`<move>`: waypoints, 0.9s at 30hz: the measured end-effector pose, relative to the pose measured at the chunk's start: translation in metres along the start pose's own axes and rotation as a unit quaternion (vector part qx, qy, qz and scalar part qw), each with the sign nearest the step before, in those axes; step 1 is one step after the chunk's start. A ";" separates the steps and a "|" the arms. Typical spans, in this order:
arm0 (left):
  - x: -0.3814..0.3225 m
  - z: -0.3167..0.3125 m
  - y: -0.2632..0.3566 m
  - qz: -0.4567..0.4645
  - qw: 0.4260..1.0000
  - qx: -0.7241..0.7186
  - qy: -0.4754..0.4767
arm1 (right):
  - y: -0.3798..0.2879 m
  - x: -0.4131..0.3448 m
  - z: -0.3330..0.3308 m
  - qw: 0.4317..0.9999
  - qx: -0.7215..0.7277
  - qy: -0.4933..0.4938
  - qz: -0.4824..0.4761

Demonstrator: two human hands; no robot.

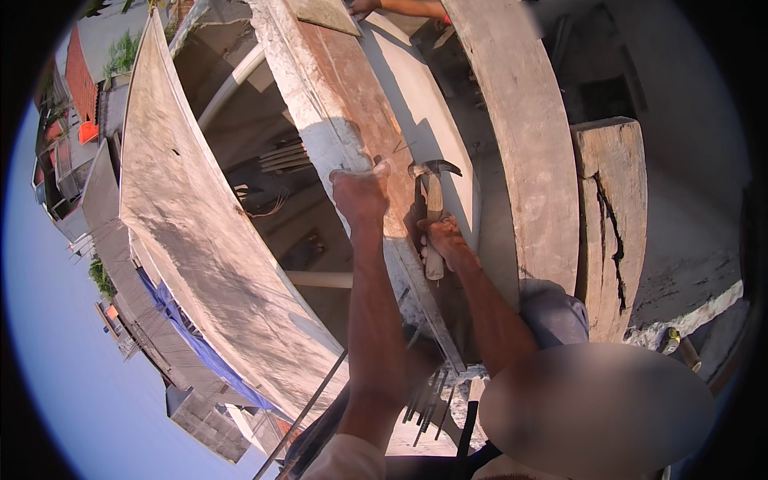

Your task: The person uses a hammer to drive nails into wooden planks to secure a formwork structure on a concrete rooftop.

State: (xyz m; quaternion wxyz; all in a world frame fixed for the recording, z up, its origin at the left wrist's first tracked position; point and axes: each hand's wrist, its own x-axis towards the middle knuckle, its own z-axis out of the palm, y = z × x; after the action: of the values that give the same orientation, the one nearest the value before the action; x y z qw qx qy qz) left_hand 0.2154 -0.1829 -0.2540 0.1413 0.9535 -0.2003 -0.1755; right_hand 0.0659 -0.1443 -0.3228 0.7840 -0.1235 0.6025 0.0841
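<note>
My right hand (443, 237) is closed around the wooden handle of a claw hammer (434, 195). The hammer's head points up the picture, with its claw toward the right, beside a long reddish-brown board (384, 129). My left hand (362, 191) lies across the seam between this board and a whitish concrete edge (327, 129), its fingers curled over. Whether it holds something small is hidden. A thin nail or wire (403, 146) sticks up from the board just beyond my hands.
Another person's hand (364, 7) rests by a board at the top. Thick wooden planks (540, 150) run along the right, one cracked (615, 228). A pale sheet (198, 252) spans the left, beside an open drop. Rebar ends (427, 408) jut near my body.
</note>
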 end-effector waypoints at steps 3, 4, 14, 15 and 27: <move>-0.004 0.004 0.012 0.096 0.989 0.068 0.088 | 0.007 0.013 -0.003 0.999 -0.039 -0.017 0.002; -0.005 0.006 0.021 0.164 0.961 0.158 0.155 | 0.005 0.012 -0.003 0.999 -0.036 -0.013 -0.004; 0.104 0.082 0.025 0.387 0.631 0.658 -0.138 | 0.032 0.031 -0.003 0.990 0.064 -0.098 -0.076; 0.091 0.093 0.038 0.404 0.622 0.660 -0.122 | 0.071 0.079 -0.019 0.975 0.127 -0.124 -0.132; 0.130 0.089 0.007 0.398 0.675 0.600 -0.161 | -0.003 0.017 -0.006 0.962 0.196 0.016 -0.189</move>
State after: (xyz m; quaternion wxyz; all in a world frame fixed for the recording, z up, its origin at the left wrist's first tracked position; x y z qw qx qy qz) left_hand 0.2895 -0.2624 -0.3678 -0.4391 0.6206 -0.6426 -0.0952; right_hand 0.0661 -0.1490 -0.3405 0.7847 -0.0810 0.5853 -0.1874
